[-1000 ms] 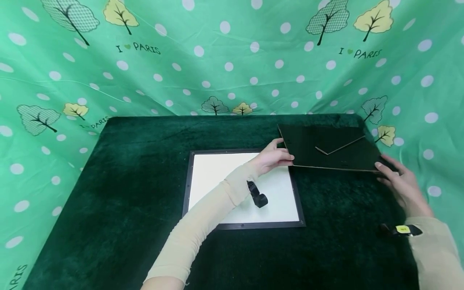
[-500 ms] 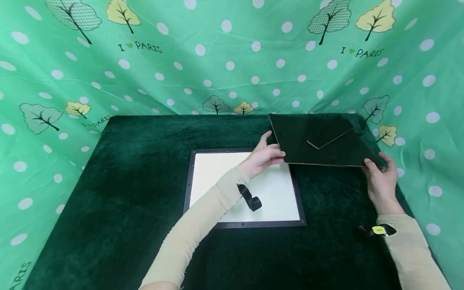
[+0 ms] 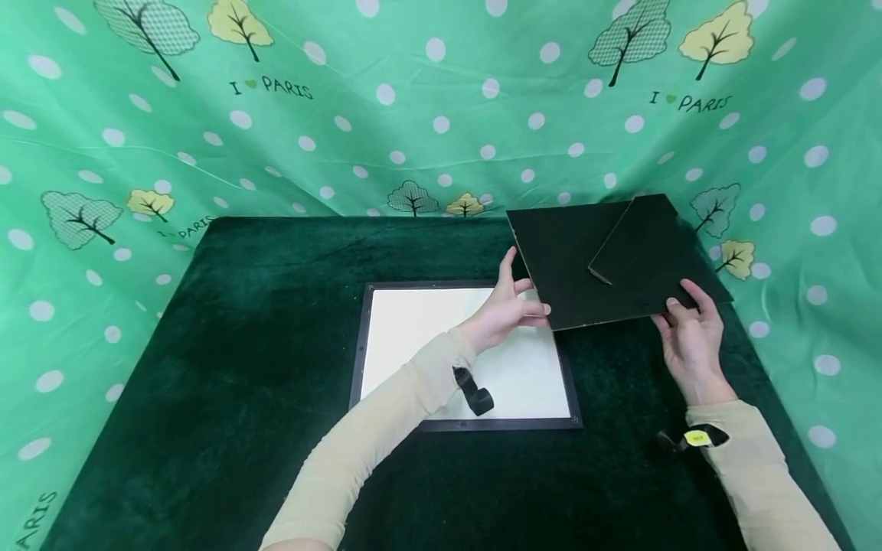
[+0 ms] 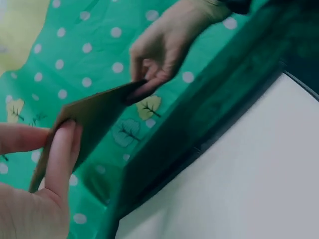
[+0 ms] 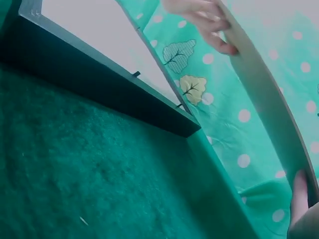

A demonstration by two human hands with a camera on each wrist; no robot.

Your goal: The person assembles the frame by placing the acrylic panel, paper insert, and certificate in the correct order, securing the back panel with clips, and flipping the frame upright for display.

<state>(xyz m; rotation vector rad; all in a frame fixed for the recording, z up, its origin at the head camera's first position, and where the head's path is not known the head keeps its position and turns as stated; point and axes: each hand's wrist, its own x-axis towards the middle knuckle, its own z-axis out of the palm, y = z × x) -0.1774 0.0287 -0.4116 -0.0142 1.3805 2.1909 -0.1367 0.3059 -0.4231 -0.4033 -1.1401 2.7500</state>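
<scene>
Pinching black board (image 3: pixel 620 252) edges with left fingers (image 3: pixel 537 308) and right fingers (image 3: pixel 681 311), gap beside white panel (image 3: pixel 406 329)

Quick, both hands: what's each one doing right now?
Left hand: closed, holding the black board by its left edge.
Right hand: closed, holding the same board's near edge.

Left arm (image 3: pixel 375 421) stretched forward, angled right; left hand (image 3: pixel 503 312) pinching, one finger (image 3: pixel 507 264) extended. Right forearm (image 3: pixel 747 463) angled inward; right hand (image 3: pixel 692 344) pinching too.
</scene>
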